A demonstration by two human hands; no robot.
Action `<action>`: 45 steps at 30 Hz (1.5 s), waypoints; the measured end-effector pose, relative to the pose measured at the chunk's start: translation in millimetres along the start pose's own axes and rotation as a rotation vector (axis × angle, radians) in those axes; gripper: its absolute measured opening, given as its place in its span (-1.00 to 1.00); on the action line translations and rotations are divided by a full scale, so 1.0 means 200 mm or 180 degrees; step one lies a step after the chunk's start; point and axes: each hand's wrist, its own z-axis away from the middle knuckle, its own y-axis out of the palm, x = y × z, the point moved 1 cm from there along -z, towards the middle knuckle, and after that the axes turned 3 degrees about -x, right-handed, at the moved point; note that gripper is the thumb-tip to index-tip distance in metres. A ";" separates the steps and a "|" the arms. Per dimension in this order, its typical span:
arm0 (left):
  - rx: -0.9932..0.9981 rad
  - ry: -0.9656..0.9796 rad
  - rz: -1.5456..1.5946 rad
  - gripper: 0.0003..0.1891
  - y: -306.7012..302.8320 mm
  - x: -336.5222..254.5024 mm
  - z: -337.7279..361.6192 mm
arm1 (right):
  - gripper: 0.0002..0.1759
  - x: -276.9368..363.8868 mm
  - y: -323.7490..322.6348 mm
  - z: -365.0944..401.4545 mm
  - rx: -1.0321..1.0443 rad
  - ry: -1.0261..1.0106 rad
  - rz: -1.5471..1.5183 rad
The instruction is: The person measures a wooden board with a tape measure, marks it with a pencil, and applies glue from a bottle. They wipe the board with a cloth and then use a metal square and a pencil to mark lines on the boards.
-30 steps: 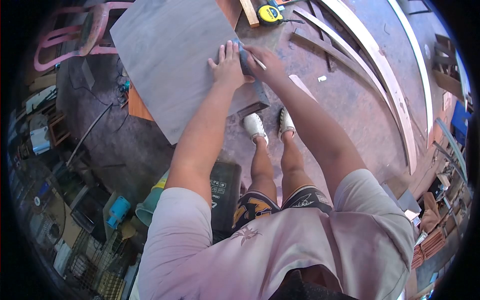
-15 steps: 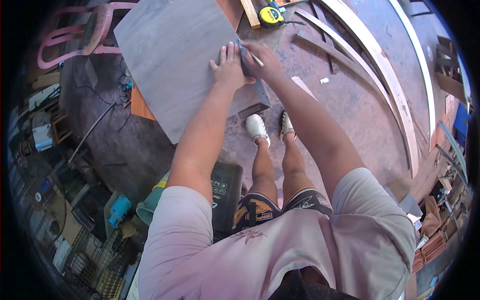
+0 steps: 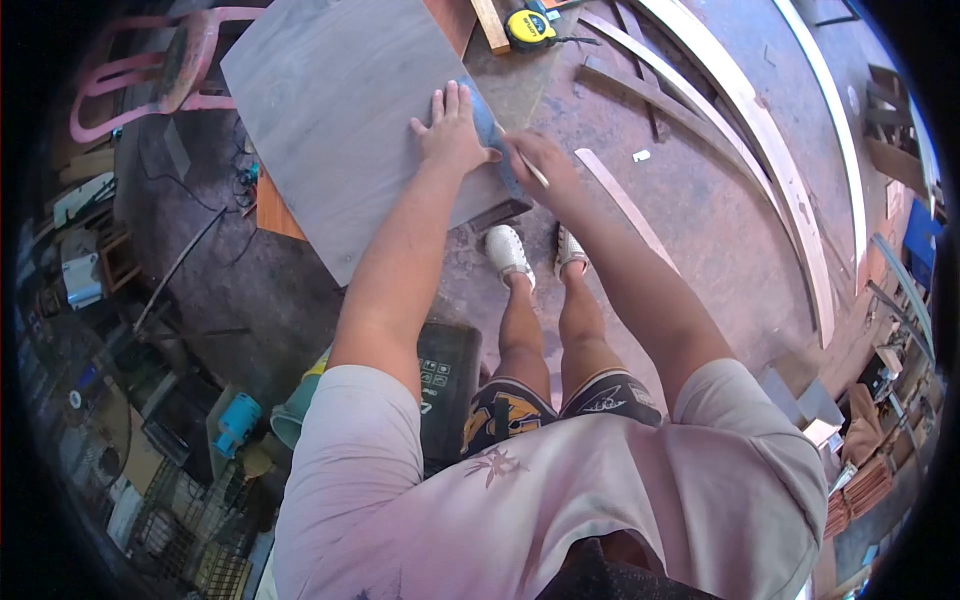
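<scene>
We see the pencil (image 3: pixel 538 177) at the right edge of the board (image 3: pixel 340 110), slanted across the fingers of the right hand (image 3: pixel 541 160), whose grip is pinched on it. We judge it light, stiff and easily snapped, so best held low, near the point. Just inside that edge, the left hand (image 3: pixel 452 140) presses flat, its grip spread and closed on nothing, its thumb over a bluish strip (image 3: pixel 483 112) lying along the edge. The strip looks thin and likely to slide, so we would pin it from above. The board itself seems stiff and rather heavy, its smooth face offering little purchase; we would lift it by opposite edges. Beyond the board's upper right corner sits a tape measure (image 3: pixel 530 29), and farther right of the board, curved wood strips (image 3: pixel 752 105) lie on the floor.
</scene>
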 end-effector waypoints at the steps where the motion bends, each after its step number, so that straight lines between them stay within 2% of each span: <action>1: 0.0001 -0.0013 -0.0002 0.25 0.00 0.00 0.00 | -0.72 -0.01 0.03 -0.08 0.0070 0.0173 0.0015; 3: 0.0018 0.0003 -0.0058 0.25 -0.01 0.00 0.00 | -0.71 -0.03 0.09 -0.24 0.0127 0.0343 0.0023; 5: 0.0041 0.0026 -0.0104 0.25 -0.01 -0.01 0.00 | -0.70 -0.06 0.12 -0.35 -0.0127 0.0076 -0.0130; 9: 0.0062 0.0010 -0.0081 0.25 -0.02 0.00 0.02 | -0.70 -0.06 0.10 -0.32 -0.0157 -0.0074 -0.0043; 11: 0.0059 -0.0007 -0.0070 0.25 -0.03 -0.01 0.01 | -0.70 -0.03 0.06 -0.20 0.0049 0.0231 -0.0139; 14: 0.0145 -0.0061 -0.0066 0.25 -0.03 -0.01 0.00 | -0.71 -0.02 0.07 -0.19 -0.0086 0.0174 -0.0060; 20: 0.0142 -0.0024 -0.0141 0.25 -0.02 -0.01 0.01 | -0.73 -0.06 0.13 -0.41 -0.0301 -0.0139 -0.0182; 23: 0.0114 -0.0027 -0.0093 0.25 -0.02 -0.01 0.00 | -0.73 -0.05 0.07 -0.22 0.0083 0.0098 -0.0180; 26: 0.0133 -0.0070 0.0002 0.25 -0.02 -0.01 0.01 | -0.72 0.02 -0.03 0.00 0.0126 0.0365 -0.0112; 29: 0.0091 -0.0047 -0.0003 0.25 -0.02 -0.01 0.01 | -0.71 0.00 -0.04 0.04 0.0181 0.0175 0.0074; 33: 0.0022 -0.0049 -0.0045 0.26 0.00 -0.01 -0.01 | -0.71 -0.02 0.04 -0.18 0.0060 0.0243 -0.0011; 35: 0.0014 -0.0024 -0.0046 0.26 0.01 0.00 0.00 | -0.69 -0.02 0.05 -0.23 -0.0022 0.0050 0.0015; 38: 0.0017 -0.0035 -0.0031 0.26 0.00 -0.01 -0.01 | -0.69 -0.06 0.02 -0.05 0.0192 0.0016 0.0186; 40: 0.0104 -0.0085 -0.0096 0.25 -0.01 -0.02 0.00 | -0.73 0.01 -0.09 0.17 0.0100 0.0082 0.0097; 42: 0.0125 -0.0103 -0.0159 0.27 -0.01 -0.02 0.00 | -0.74 0.10 -0.21 0.38 0.0355 0.0232 0.0238; 44: 0.0154 -0.0104 -0.0229 0.29 0.00 -0.02 -0.01 | -0.76 0.09 -0.28 0.58 0.1577 0.1293 0.0394; 45: 0.0171 -0.0113 -0.0226 0.29 0.00 -0.02 -0.01 | -0.76 0.10 -0.30 0.68 0.1567 0.1308 0.0408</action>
